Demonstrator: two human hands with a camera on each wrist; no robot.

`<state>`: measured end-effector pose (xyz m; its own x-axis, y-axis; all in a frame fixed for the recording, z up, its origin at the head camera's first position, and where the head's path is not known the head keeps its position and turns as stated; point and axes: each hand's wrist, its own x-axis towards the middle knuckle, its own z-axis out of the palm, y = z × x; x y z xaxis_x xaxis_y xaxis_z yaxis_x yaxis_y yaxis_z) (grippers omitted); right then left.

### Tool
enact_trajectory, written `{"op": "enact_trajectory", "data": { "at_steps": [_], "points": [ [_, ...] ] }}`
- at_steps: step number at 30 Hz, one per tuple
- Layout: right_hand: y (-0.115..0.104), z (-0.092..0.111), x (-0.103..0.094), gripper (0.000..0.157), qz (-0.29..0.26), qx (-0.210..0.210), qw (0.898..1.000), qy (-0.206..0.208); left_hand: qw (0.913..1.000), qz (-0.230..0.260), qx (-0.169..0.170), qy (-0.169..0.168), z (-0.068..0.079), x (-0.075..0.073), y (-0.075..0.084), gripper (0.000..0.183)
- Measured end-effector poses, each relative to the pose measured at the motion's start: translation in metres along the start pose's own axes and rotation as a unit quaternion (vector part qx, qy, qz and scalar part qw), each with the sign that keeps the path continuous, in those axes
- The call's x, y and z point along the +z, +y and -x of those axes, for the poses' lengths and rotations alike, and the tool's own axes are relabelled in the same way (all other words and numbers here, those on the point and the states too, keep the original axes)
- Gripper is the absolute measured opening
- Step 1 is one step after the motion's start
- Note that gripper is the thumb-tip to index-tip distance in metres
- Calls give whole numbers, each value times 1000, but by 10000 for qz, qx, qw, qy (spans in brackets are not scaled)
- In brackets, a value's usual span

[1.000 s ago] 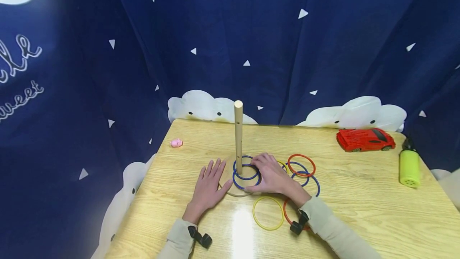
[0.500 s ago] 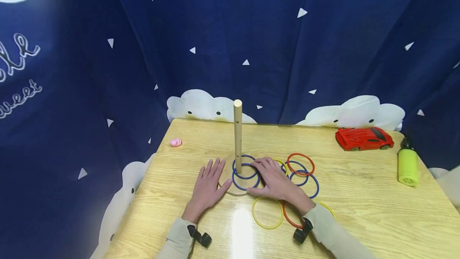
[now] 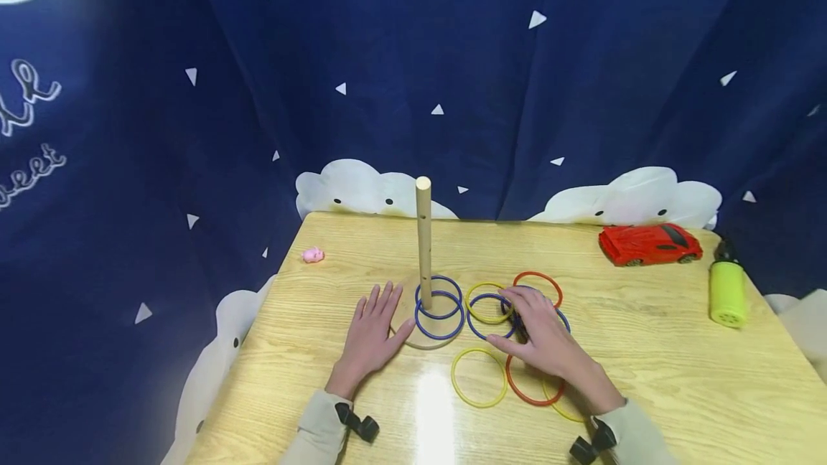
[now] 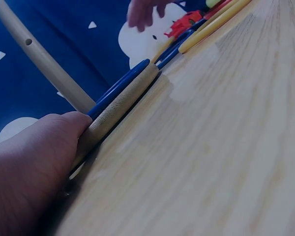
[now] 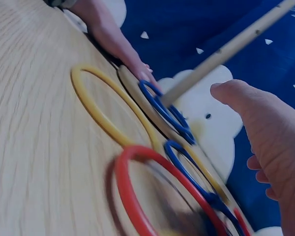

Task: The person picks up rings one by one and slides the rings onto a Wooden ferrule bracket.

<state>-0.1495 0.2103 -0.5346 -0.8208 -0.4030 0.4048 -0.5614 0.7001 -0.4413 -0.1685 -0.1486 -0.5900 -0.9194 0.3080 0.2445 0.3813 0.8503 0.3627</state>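
Observation:
A wooden post [image 3: 423, 242] stands upright on a round wooden base [image 3: 405, 311]. Two overlapping blue rings [image 3: 440, 339] lie on that base and appear to encircle the post's foot. My left hand [image 3: 370, 339] lies flat on the table at the left of the base, fingers straight, its thumb touching the base's edge. To the right, my right hand [image 3: 549, 339] hovers over several overlapping rings with thumb and fingers spread apart, holding nothing; it hides part of them. Beside its fingertips, a yellow ring [image 3: 468, 303] overlaps a blue ring [image 3: 473, 329].
Nearer the front lie a yellow ring [image 3: 454, 379], a red ring [image 3: 536, 402] and another yellow ring [image 3: 571, 418], partly covered by the right arm. A red toy car [image 3: 649, 245], a yellow-green bottle [image 3: 727, 294] and a small pink toy [image 3: 313, 255] sit toward the table's edges.
My right hand has moved right, off the blue rings at the post to above the loose rings, releasing the front blue ring it held. My left hand has stayed in place.

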Motion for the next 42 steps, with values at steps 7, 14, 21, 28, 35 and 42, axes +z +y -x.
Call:
{"op": "enact_trajectory", "data": {
  "at_steps": [7,14,21,28,35,42],
  "points": [
    [16,25,-24,82,26,373,9991,187,9996,-19,-111,-266,0,-4,3,79],
    [25,49,-41,81,171,910,9955,213,9998,-31,-86,-158,0,-7,5,78],
    [28,86,-48,91,158,1306,9913,-18,9995,-86,-139,-273,0,-9,6,79],
    [27,118,-44,106,211,1453,9890,-148,9994,-43,-152,-304,-1,-7,4,79],
    [30,132,-43,108,236,1299,9912,-70,9997,22,-156,-207,-2,-7,3,79],
    [29,139,-38,95,470,1170,9915,325,9999,-56,-45,-94,1,-6,4,79]
  ]
}}
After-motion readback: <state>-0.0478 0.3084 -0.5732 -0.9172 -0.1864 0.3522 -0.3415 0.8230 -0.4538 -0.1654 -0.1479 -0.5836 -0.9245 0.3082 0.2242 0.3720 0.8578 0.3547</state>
